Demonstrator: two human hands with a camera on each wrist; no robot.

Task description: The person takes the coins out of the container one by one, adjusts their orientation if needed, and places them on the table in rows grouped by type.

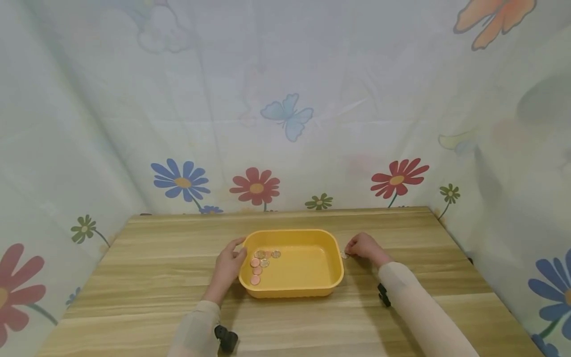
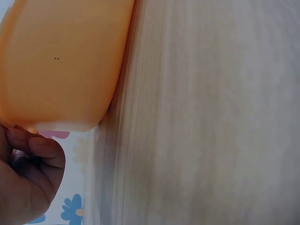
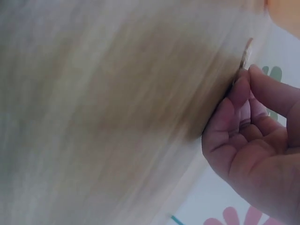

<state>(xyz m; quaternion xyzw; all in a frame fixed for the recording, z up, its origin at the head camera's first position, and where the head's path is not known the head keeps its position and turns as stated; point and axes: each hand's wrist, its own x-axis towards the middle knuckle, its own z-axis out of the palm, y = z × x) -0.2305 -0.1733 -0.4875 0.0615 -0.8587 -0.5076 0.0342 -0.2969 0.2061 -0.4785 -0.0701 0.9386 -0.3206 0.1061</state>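
A yellow plastic basin point(image 1: 290, 292) stands on the wooden table, with several copper-coloured and silvery coins point(image 1: 257, 270) in its left part. My left hand point(image 1: 228, 267) grips the basin's left rim; in the left wrist view the fingers point(image 2: 46, 146) curl at the rim's corner. Just off the basin's right side, my right hand point(image 1: 365, 247) pinches a coin point(image 1: 344, 255) low over the tabletop. Seen from the right wrist, that coin point(image 3: 246, 55) juts out edge-on past the thumb and fingertips. Whether it still touches the wood I cannot tell.
The wood-grain table point(image 1: 151, 277) reaches back to a pale cloth wall point(image 1: 214, 124) printed with flowers and a butterfly. Cloth also hangs on the left and right sides. Black devices point(image 1: 226, 338) are worn at both wrists.
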